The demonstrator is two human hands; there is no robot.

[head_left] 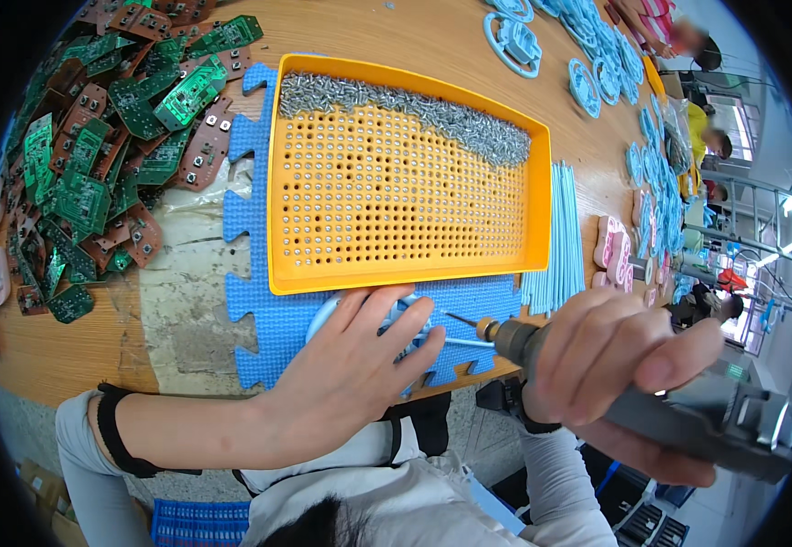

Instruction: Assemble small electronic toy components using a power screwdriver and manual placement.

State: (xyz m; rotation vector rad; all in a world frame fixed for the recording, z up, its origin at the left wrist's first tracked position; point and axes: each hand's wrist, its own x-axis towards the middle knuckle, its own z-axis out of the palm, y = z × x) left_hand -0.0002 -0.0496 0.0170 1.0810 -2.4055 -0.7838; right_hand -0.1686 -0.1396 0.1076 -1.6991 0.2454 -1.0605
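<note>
My left hand [355, 351] presses down on a light blue plastic part [323, 319], its fingers bent over it and hiding most of its shape. The part rests on a blue foam mat [259, 337], and a thin light blue rod [469, 343] sticks out from it to the right. In my right hand [610, 365] is a dark electric screwdriver [688, 410] with a brass-coloured collar. Its bit points left, close to the left fingertips. Just beyond the hands stands a yellow screw tray [405, 281], its perforated plate filled with screws.
Loose silver screws [405, 105] are heaped along the tray's far side. Green and brown circuit boards [95, 155] pile up at the left. Light blue rods [563, 237] lie right of the tray. Blue rings [514, 46] and pink parts [613, 246] sit farther right, with other people beyond.
</note>
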